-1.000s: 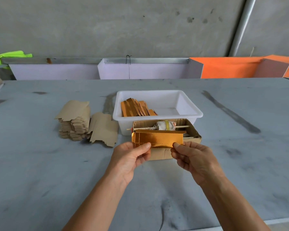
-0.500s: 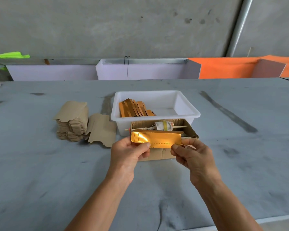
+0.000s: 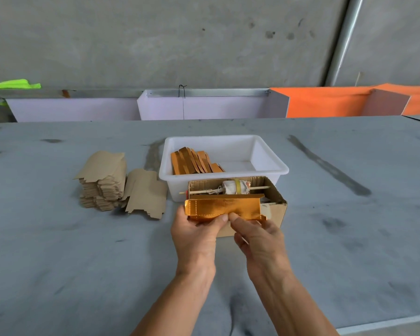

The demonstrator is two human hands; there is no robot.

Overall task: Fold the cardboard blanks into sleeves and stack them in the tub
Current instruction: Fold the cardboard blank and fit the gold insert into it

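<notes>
Both hands are up over the near middle of the desk (image 3: 58,251), working one gold foil blank (image 3: 222,206) between them. The left hand (image 3: 196,232) grips its left end, thumb pressed on the lower fold. The right hand (image 3: 257,236) pinches the bottom edge right beside that thumb, the two thumbs almost touching. The blank is held in the air just in front of a small open cardboard box (image 3: 273,202), foil side facing the camera, with a flap folded along its lower edge. It looks partly folded; whether it is closed into a sleeve yet, I cannot tell.

Behind the box sits the white plastic tub (image 3: 274,169), and here is the progress: a row of finished gold sleeves (image 3: 194,162) leans together in its left half, while the right half shows bare floor. So there is room for plenty more.

And plenty remains. To the left stands a thick stack of brown blanks (image 3: 102,183), plain side up, with a loose blank (image 3: 146,192) leaning against its right side.

My read: early to middle of the job. A handful are done, one is in the hands, and the bulk of the pile is waiting.
</notes>
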